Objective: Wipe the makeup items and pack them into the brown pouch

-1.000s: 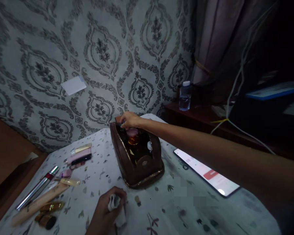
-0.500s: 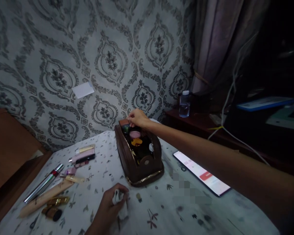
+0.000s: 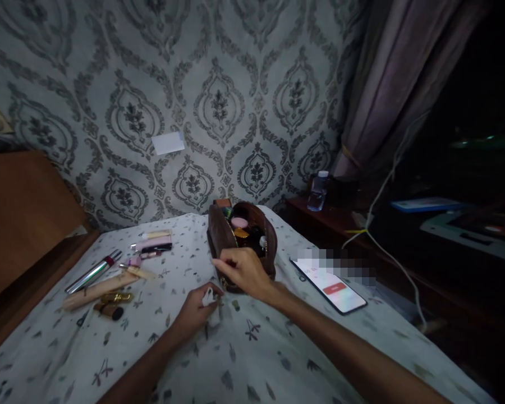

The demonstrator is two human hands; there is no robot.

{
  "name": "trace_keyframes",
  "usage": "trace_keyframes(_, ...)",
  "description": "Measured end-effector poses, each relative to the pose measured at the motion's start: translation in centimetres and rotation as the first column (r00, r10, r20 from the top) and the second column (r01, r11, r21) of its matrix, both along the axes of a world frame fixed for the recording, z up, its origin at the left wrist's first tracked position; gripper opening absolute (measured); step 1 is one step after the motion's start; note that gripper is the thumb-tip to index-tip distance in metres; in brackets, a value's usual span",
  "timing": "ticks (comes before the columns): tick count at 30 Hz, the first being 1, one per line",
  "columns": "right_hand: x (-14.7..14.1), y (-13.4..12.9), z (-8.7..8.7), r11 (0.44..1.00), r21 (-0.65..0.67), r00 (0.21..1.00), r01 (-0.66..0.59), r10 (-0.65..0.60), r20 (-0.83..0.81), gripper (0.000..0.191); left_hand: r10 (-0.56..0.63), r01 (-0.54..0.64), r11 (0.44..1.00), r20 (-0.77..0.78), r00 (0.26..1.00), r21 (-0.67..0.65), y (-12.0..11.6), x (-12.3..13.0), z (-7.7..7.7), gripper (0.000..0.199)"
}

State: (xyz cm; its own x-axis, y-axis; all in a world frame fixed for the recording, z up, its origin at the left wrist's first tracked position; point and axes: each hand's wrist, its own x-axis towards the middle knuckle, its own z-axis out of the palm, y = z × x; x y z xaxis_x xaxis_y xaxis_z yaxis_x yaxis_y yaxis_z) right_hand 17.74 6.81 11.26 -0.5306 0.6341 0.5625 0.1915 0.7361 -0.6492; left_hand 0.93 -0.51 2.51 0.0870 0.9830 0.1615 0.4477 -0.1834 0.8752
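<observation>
A brown zip-up makeup bag (image 3: 214, 227) stands on the patterned cloth with its top gaping. Inside it show a pink round lid (image 3: 239, 223), an orange round item (image 3: 241, 233) and dark things too dim to name. My right hand (image 3: 246, 272) is over the bag's front end, fingers curled together; whatever they may hold is hidden. Just left of the bag's front, my left hand (image 3: 196, 307) is closed around a crumpled white tissue (image 3: 209, 297), part of which hangs below the fingers.
On the left lie a silver tube (image 3: 93, 273), a beige tube (image 3: 99, 290), gold and brown cosmetics (image 3: 108, 310) and several small tubes. A lit phone (image 3: 334, 289) lies right of the bag. Beyond it are a water bottle (image 3: 318, 192) and a white cable (image 3: 393, 266).
My right hand has come from the bag's far end back to its near end. My left hand still grips the tissue. The camera view has shifted.
</observation>
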Motion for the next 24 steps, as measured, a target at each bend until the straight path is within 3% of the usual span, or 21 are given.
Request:
trace_keyframes(5,-2.3,-3.8,-2.4,0.990,0.074,0.991,-0.118,0.113,0.077,0.041,0.009,-0.017,0.997,0.114,0.993,0.070,0.0,-0.1,-0.4,0.019)
trace_keyframes(12,-4.1,-4.9,-4.1,0.983,-0.170,0.996,-0.065,0.075,0.055,0.039,-0.049,0.035,0.997,0.191,0.980,0.074,0.0,-0.9,-0.5,0.014)
trace_keyframes(18,-6.0,-5.1,-4.8,0.951,-0.300,0.997,-0.073,0.081,0.012,0.045,-0.040,0.037,0.998,0.086,0.995,0.042,-1.1,-4.7,0.1,0.012)
trace_keyframes(21,-8.2,-5.1,-5.5,0.894,-0.434,0.994,-0.108,0.101,-0.038,0.049,0.027,-0.028,0.999,0.043,0.999,0.020,-2.3,-7.4,0.4,0.008)
trace_keyframes(24,-11.0,-5.3,-6.8,0.740,-0.648,0.981,-0.180,0.083,-0.178,0.050,0.102,-0.102,0.995,0.024,0.994,0.003,-3.2,-10.2,0.7,0.011)
